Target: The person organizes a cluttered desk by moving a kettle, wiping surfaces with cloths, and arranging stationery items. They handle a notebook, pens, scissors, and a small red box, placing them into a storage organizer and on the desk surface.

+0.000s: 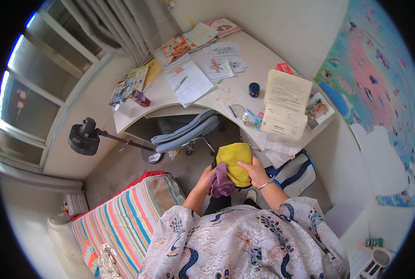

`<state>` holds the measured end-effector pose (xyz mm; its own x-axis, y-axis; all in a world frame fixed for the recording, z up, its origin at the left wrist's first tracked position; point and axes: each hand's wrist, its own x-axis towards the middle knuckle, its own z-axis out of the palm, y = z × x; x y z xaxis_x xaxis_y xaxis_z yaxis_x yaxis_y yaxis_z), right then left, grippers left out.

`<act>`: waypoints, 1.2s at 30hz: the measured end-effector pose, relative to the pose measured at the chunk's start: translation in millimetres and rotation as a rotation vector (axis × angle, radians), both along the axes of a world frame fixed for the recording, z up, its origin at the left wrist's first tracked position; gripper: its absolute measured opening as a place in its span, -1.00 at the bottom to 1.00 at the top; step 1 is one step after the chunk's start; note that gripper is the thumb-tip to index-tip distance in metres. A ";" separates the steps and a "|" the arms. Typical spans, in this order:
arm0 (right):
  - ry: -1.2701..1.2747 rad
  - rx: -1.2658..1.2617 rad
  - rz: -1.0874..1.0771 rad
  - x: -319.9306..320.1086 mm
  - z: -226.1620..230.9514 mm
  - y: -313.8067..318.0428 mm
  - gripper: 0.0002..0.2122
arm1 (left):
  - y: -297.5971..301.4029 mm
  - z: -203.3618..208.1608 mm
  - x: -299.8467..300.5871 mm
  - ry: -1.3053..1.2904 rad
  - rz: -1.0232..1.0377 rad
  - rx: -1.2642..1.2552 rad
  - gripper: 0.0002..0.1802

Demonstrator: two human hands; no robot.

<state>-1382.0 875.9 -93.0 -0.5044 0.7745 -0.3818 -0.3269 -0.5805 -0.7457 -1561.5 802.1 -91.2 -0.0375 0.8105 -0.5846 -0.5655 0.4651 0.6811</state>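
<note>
A yellow-green cloth (230, 156) with a dark edge is held up in front of my body, between both hands. My right hand (254, 171) grips it from the right, with the thumb lying across its face. On the other side, my left hand (206, 179) has its fingers closed around a crumpled purple cloth (222, 180) and the left edge of the yellow-green one. The purple cloth hangs over the lower left of the yellow-green cloth. Most of my left fingers are hidden behind the cloths.
Ahead curves a white desk (244, 46) with papers (189, 83), books and a dark blue jar (254, 89). A blue-grey chair (186, 130) is tucked under it. A black fan (83, 137) stands left. A striped bed (119, 218) lies near left; a bag (300, 174) sits right.
</note>
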 end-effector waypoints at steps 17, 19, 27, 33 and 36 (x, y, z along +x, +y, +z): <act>-0.134 0.129 0.122 -195.0 19.7 116.4 -0.57 | 93.9 9.3 -193.8 -0.179 0.209 0.046 -0.71; -0.285 0.295 0.117 -218.2 23.6 113.1 -0.54 | 94.3 9.8 -217.4 -0.253 0.305 0.063 -0.64; 0.146 0.035 0.501 -267.0 20.3 113.4 -0.47 | 77.5 0.6 -257.1 -0.119 0.230 0.154 -0.59; 0.048 0.165 0.665 -316.2 18.7 94.9 -0.37 | 40.8 13.2 -276.1 -0.147 0.421 0.153 -0.61; 0.029 0.138 0.670 -335.9 17.8 85.4 -0.40 | 29.0 20.8 -299.6 -0.089 0.403 0.089 -0.60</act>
